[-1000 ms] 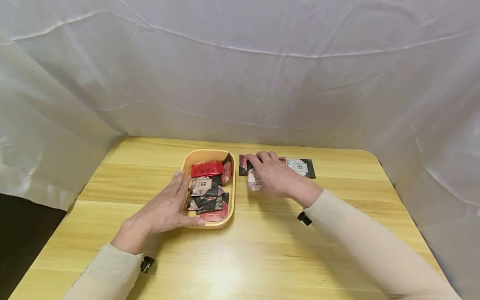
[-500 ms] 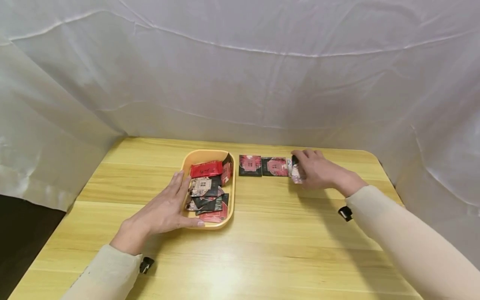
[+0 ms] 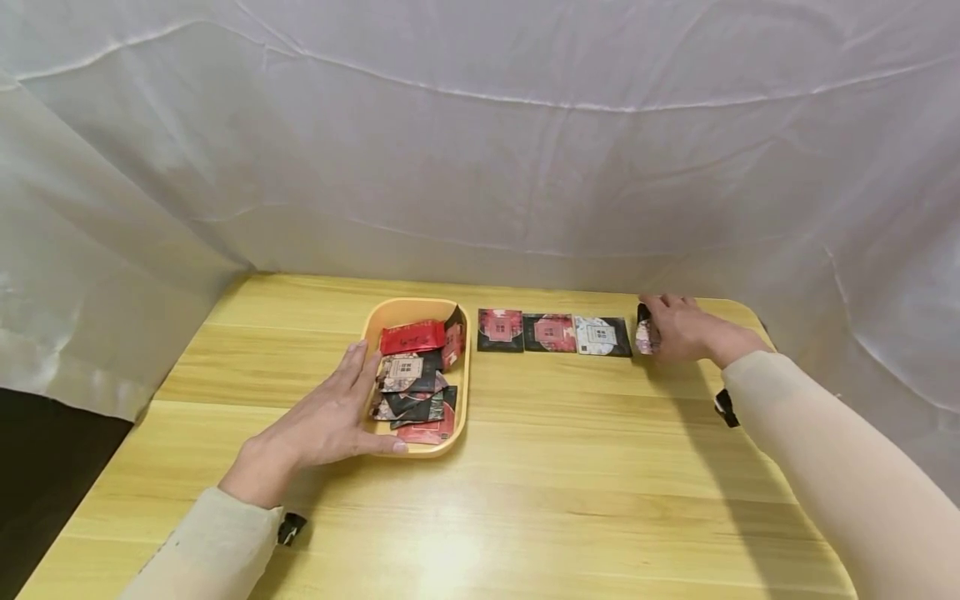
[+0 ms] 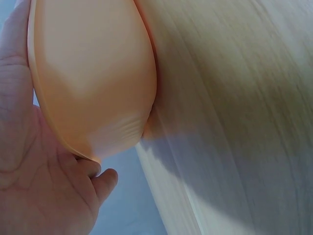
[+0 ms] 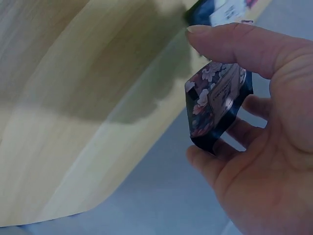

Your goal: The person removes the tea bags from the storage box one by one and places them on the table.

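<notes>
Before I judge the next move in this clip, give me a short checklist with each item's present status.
1. Held packet secured: ok, it is in the right hand, with fingers behind it.
2. Tray supported: ok, the left hand rests against its rim.
3. Three laid-out packets in line: ok, they lie side by side, roughly in a row.
4. Held packet flat on the table: not ok, it is tilted in the hand at the right end of the row.
5. Held packet touching the table: cannot tell.
6. Tray packets separated: not ok, several overlap.
</notes>
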Demonstrator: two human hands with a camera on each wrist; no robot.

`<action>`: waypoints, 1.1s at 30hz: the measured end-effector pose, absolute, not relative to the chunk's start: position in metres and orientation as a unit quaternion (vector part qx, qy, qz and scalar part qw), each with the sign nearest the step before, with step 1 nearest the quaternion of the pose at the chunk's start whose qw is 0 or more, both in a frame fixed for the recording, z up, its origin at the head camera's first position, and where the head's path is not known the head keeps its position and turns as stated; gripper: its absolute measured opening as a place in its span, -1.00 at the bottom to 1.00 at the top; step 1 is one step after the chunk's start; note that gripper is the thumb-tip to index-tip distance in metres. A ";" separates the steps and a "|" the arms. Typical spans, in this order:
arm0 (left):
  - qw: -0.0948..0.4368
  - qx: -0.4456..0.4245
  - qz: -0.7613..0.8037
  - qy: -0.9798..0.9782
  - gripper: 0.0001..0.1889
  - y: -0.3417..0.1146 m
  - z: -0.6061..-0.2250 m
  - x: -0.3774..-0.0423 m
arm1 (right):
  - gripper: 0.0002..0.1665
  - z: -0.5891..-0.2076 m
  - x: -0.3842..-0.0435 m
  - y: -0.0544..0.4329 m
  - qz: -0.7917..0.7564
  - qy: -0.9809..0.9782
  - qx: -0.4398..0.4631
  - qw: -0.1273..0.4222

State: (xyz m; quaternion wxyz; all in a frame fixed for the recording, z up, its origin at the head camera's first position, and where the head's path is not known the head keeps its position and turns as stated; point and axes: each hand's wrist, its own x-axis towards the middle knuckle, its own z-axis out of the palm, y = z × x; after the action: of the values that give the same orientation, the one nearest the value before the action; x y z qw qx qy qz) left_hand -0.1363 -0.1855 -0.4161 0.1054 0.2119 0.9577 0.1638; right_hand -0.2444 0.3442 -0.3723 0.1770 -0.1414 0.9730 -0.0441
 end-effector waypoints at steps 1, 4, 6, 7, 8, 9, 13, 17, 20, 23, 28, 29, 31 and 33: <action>0.105 0.212 0.164 0.958 0.56 -0.186 -0.416 -0.136 | 0.21 -0.374 -0.246 0.346 -0.041 0.973 -0.137 0.181; 0.105 0.212 0.166 0.957 0.56 -0.186 -0.417 -0.137 | 0.21 -0.379 -0.251 0.351 -0.032 0.973 -0.126 0.189; 0.104 0.212 0.167 0.957 0.56 -0.186 -0.418 -0.137 | 0.24 -0.383 -0.254 0.354 -0.027 0.973 -0.122 0.193; 0.103 0.213 0.167 0.957 0.56 -0.186 -0.418 -0.137 | 0.25 -0.384 -0.256 0.355 -0.025 0.973 -0.122 0.193; 0.102 0.213 0.168 0.957 0.56 -0.186 -0.419 -0.137 | 0.26 -0.386 -0.257 0.356 -0.024 0.973 -0.122 0.195; 0.102 0.213 0.167 0.957 0.56 -0.186 -0.419 -0.137 | 0.26 -0.387 -0.259 0.357 -0.023 0.972 -0.123 0.197; 0.105 0.209 0.167 0.958 0.56 -0.186 -0.420 -0.137 | 0.23 -0.391 -0.263 0.355 -0.016 0.970 -0.132 0.202; 0.109 0.206 0.167 0.958 0.57 -0.186 -0.420 -0.136 | 0.26 -0.395 -0.268 0.352 -0.002 0.969 -0.135 0.209; 0.111 0.205 0.167 0.958 0.56 -0.186 -0.420 -0.136 | 0.23 -0.397 -0.270 0.350 0.004 0.967 -0.128 0.220; 0.114 0.203 0.168 0.958 0.55 -0.186 -0.420 -0.136 | 0.16 -0.399 -0.273 0.350 0.008 0.966 -0.121 0.230; 0.114 0.201 0.175 0.957 0.54 -0.186 -0.420 -0.136 | 0.14 -0.400 -0.275 0.348 0.011 0.963 -0.109 0.246; 0.113 0.201 0.175 0.957 0.53 -0.186 -0.420 -0.137 | 0.16 -0.400 -0.275 0.348 0.010 0.963 -0.105 0.250; 0.111 0.202 0.177 0.957 0.54 -0.186 -0.420 -0.137 | 0.19 -0.399 -0.276 0.347 0.010 0.961 -0.102 0.257; 0.111 0.202 0.177 0.957 0.54 -0.186 -0.420 -0.138 | 0.22 -0.398 -0.277 0.346 0.011 0.960 -0.102 0.259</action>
State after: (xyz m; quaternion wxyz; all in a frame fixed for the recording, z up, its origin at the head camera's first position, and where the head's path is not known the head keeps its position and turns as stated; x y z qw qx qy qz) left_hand -0.1376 -0.1857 -0.4200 0.1110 0.2021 0.9569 0.1766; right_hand -0.2765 0.3460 -0.3984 0.2595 -0.1023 0.9602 0.0111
